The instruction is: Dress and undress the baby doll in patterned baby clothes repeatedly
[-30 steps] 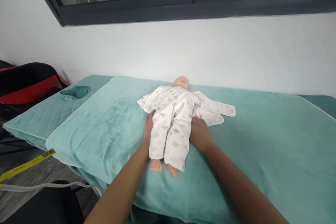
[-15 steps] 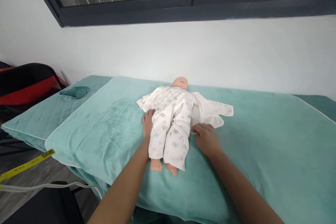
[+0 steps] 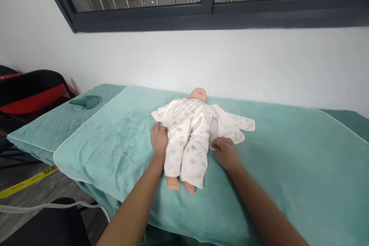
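A baby doll [image 3: 197, 94] lies on its back on the green bed cover [image 3: 121, 150], its head toward the wall and its bare feet [image 3: 173, 183] toward me. It wears white patterned trousers [image 3: 192, 157]. A white patterned baby shirt [image 3: 227, 123] is spread under and beside it, one sleeve stretched out to the right. My right hand [image 3: 226, 153] is closed in a pinch on the shirt's lower right edge. Against the doll's left-hand side in the view rests my left hand [image 3: 159, 139], its fingers curled; what they hold, if anything, is hidden.
The bed stands against a white wall [image 3: 201, 61] below a dark-framed window [image 3: 144, 21]. A face hole [image 3: 86, 102] shows at the bed's left end. Black and red chairs [image 3: 34, 92] stand at the left. A pale cable [image 3: 52, 205] crosses above a black seat at the lower left.
My left hand has shifted slightly left, out from the doll's side, and its fingers show more. The right hand keeps its pinch on the shirt edge. The view has tilted a little upward.
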A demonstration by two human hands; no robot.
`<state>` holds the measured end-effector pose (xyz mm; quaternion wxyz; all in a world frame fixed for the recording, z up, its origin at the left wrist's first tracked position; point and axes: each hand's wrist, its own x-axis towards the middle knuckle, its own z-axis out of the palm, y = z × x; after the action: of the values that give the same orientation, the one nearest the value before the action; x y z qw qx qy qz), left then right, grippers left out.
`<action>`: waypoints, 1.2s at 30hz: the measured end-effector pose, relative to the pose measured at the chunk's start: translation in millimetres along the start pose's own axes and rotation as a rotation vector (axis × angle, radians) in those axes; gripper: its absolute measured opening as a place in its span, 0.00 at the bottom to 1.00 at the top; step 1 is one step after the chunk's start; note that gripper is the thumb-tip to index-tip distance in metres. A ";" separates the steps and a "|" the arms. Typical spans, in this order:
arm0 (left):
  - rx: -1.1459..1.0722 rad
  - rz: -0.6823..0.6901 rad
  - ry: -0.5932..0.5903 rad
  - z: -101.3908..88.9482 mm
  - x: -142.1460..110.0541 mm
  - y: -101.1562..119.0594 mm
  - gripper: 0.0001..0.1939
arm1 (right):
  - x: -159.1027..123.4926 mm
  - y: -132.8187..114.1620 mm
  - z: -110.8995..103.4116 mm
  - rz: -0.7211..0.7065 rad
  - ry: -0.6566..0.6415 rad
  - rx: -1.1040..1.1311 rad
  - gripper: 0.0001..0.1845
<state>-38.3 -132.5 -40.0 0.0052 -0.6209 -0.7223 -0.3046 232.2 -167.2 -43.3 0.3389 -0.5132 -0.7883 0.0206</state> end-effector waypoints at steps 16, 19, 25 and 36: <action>0.193 -0.013 0.023 -28.3 -7.6 -31.3 0.14 | -4.0 -12.0 -8.1 -0.065 0.198 0.010 0.14; 0.135 0.015 0.020 -28.5 -6.9 -31.9 0.13 | -10.3 -19.7 -9.1 -0.041 0.171 0.013 0.13; 0.097 0.009 -0.002 -27.6 -6.3 -30.9 0.17 | -27.1 -40.8 -4.4 -0.053 0.038 -0.051 0.11; -0.169 -0.205 -0.074 -24.3 21.7 -33.9 0.23 | -35.1 -55.7 1.6 -0.037 -0.133 -0.103 0.11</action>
<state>-82.9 -125.4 -26.5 -0.1048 -0.5528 -0.7534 -0.3402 195.6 -222.0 -41.4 0.2594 -0.5128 -0.8184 0.0080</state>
